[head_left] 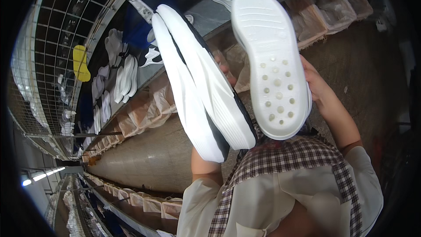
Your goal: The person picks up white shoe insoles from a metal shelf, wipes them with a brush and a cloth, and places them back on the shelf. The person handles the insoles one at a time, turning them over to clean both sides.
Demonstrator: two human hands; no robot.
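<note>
Currently holds two white, black-lined soles point(204, 81) side by side in left grip point(223, 68); holds at least one dotted white sole point(272, 57) in right grip point(310, 79), just right of the pair. Includes one yellow sole-shaped piece point(80, 63) at far left.

No words are coming through, no numbers are showing, no label or sign is reading clearly on the white soles point(276, 52) or anywhere else.
</note>
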